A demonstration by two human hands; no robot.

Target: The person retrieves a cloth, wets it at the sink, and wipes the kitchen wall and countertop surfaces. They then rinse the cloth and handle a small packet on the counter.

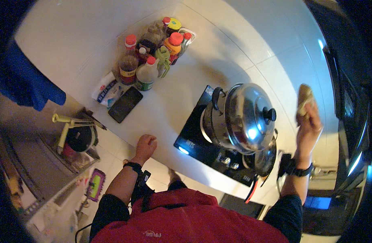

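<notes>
My right hand [308, 118] grips a tan cloth [305, 94] up at the tiled wall [277, 79], right of the stove. Whether the cloth presses on the tiles is hard to tell. At the front edge of the white countertop [164, 121], my left hand [145, 148] rests with its fingers curled and nothing visible in it. A large steel pot with a domed lid [249, 118] stands on the black gas stove [198, 142], between my hands. Partly hidden behind this pot, a dark pan [264, 161] sits on the right burner, its red-edged handle [251, 189] pointing towards me.
Several sauce and oil bottles [145, 73] crowd the back left of the counter, beside a printed plastic packet [107, 89] and a black phone [125, 104]. A black range hood [349, 121] borders the right. Blue cloth [28, 79] hangs at left, above a pan with a cream handle [79, 136].
</notes>
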